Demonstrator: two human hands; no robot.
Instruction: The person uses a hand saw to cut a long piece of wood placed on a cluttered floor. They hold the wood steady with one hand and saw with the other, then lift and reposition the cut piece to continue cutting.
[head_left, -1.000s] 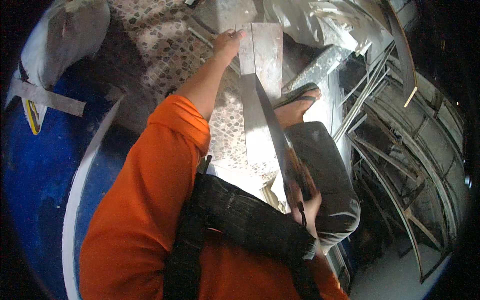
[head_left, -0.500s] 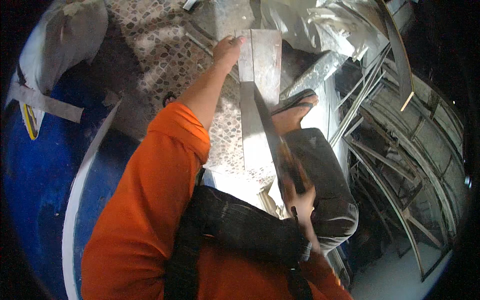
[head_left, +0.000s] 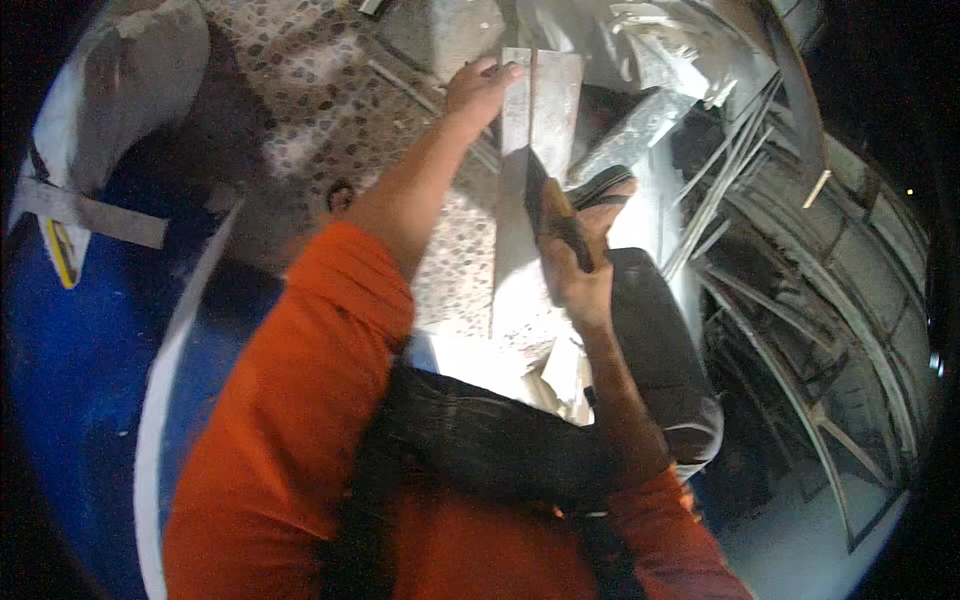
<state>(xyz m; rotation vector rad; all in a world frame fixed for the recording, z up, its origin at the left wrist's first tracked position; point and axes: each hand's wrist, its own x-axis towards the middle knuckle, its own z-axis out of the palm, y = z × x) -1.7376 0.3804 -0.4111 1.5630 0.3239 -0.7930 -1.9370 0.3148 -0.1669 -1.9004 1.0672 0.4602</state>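
Note:
A long pale board (head_left: 557, 105) lies lengthwise ahead of me, with a dark lengthwise cut running in from its far end. My left hand (head_left: 480, 90) grips the board's left edge near that end, thumb on top. In my right hand (head_left: 583, 278) is the handle of a hand saw (head_left: 537, 180), fingers wrapped round it. The saw's dark blade sits in the line of the cut, and much of it is hidden behind the handle and in the wood. A sandalled foot (head_left: 610, 195) rests beside the board on the right.
Pebble-patterned floor (head_left: 300, 130) lies beyond my left arm. At the left is a blue surface (head_left: 80, 350) with a white curved edge (head_left: 155, 420). Metal frames and thin strips (head_left: 790, 300) crowd the right side. Crumpled plastic sheeting (head_left: 660, 50) lies at the far right.
My right hand has pushed the saw forward along the board, away from my body. The left hand and the board's far end have shifted slightly right in view.

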